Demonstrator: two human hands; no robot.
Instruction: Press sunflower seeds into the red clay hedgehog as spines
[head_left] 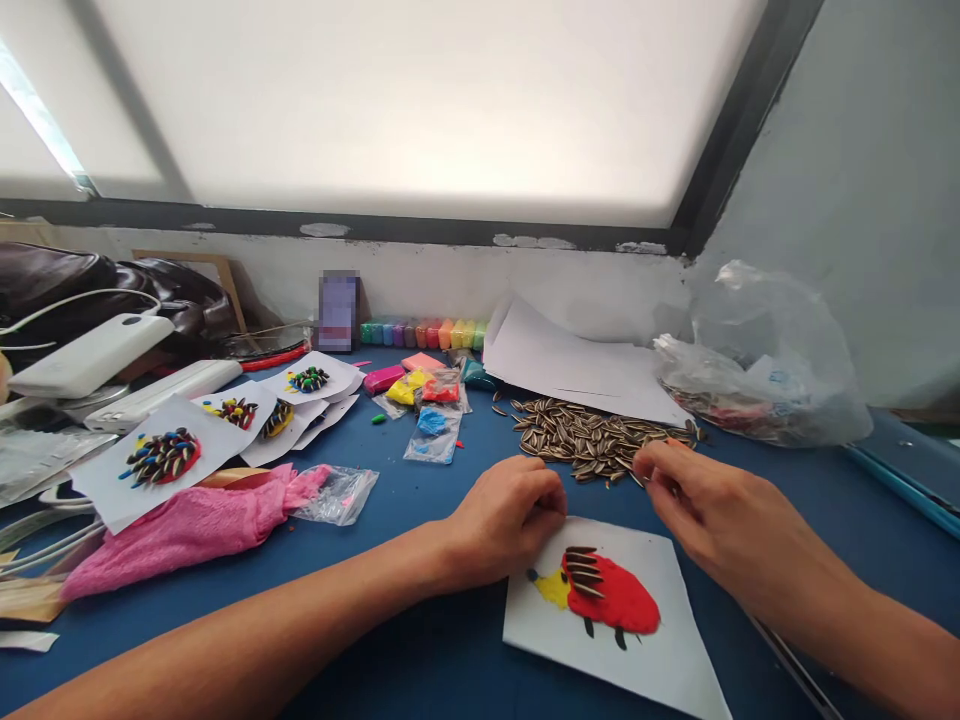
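Left hand [510, 515] curled, grip unclear, at upper corner of paper [536, 625] bearing clay hedgehog [624, 598]; right hand [712, 495] narrowed, contents hidden, at heaped sunflower seeds [589, 438]. Seeds likely light, hard, slick; best pinched mid-shell.

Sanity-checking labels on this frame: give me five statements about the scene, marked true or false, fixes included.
1. The right hand is at the sunflower seed pile. True.
2. The left hand grips the pink cloth. False: it is at the far left corner of the paper bearing the hedgehog figure.
3. The hedgehog figure's body is red. True.
4. Seeds cover the hedgehog figure's whole body. False: only a few sit near its head.
5. The smartphone lies flat beside the right hand. False: it stands upright near the wall.
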